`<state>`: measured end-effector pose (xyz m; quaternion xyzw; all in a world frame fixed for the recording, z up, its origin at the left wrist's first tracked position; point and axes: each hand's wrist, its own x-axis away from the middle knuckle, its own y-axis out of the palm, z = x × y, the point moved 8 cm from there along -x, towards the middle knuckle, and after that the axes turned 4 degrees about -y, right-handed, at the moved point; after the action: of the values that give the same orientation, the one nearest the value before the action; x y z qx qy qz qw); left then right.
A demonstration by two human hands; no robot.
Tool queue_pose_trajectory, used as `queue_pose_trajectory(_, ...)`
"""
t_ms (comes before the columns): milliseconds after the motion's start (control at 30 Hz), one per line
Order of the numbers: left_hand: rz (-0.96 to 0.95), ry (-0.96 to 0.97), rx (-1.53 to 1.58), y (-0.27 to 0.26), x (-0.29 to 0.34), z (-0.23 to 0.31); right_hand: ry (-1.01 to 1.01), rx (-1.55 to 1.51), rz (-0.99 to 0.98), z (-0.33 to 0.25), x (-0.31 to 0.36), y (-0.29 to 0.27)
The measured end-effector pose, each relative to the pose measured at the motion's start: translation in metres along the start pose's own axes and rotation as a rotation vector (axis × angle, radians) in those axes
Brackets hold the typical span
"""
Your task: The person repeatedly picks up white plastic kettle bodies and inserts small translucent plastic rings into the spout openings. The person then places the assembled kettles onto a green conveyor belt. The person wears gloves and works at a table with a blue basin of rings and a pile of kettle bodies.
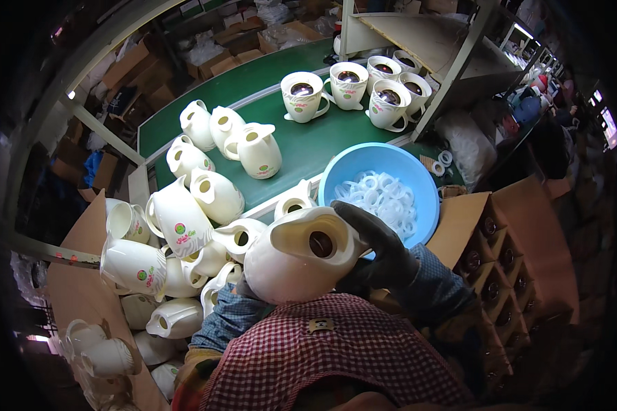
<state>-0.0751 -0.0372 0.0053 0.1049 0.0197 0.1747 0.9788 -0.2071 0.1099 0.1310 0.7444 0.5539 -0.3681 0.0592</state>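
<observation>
Close to my chest I hold a white pitcher (288, 264) tilted, its wide spout toward the left and its round opening facing up. Something dark and shiny shows inside that opening. My right hand (384, 250), in a dark glove, is closed around the pitcher's right side. My left hand (249, 290) is at its lower left, mostly hidden behind the pitcher, so its fingers do not show. Just beyond my right hand stands a light blue basin (428, 188) holding many translucent rings (380, 198).
At the left, a cardboard box (82, 301) overflows with white pitchers (178, 219). Several more pitchers (259, 154) stand on the green conveyor (267, 96). Farther right are upturned white bodies (303, 96) with shiny dark domes inside. A divided carton (497, 274) holds dark glass pieces at the right.
</observation>
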Motion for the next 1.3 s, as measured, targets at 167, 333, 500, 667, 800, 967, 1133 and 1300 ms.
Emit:
queue_pose_trajectory(167, 0.014, -0.003, -0.029, -0.005, -0.001, 0.0, -0.032, 0.019, 0.0, -0.001, -0.002, -0.002)
queue_pose_trajectory(333, -0.009, -0.032, -0.029, -0.009, -0.009, -0.001, -0.042, 0.079, -0.034, -0.004, -0.005, -0.002)
queue_pose_trajectory(500, -0.172, -0.121, 0.106, -0.011, -0.019, -0.018, -0.074, 0.122, -0.016, 0.002, -0.004, -0.006)
queue_pose_trajectory(667, -0.176, -0.19, 0.206, -0.015, -0.017, -0.021, -0.079, 0.093, -0.015, 0.008, -0.004, -0.007)
queue_pose_trajectory(800, -0.142, -0.186, 0.253, -0.01, -0.021, -0.02, -0.087, 0.103, -0.029, 0.012, -0.005, -0.007)
queue_pose_trajectory(967, -0.176, -0.198, 0.232, 0.012, -0.034, 0.004, -0.058, 0.078, -0.03, 0.017, -0.003, -0.009)
queue_pose_trajectory(1133, -0.137, -0.204, 0.204, 0.017, -0.037, -0.003, -0.02, 0.084, -0.05, 0.017, -0.007, -0.012)
queue_pose_trajectory(1300, -0.099, -0.126, 0.081, 0.018, -0.036, -0.01, 0.016, 0.069, -0.024, 0.024, -0.005, -0.013)
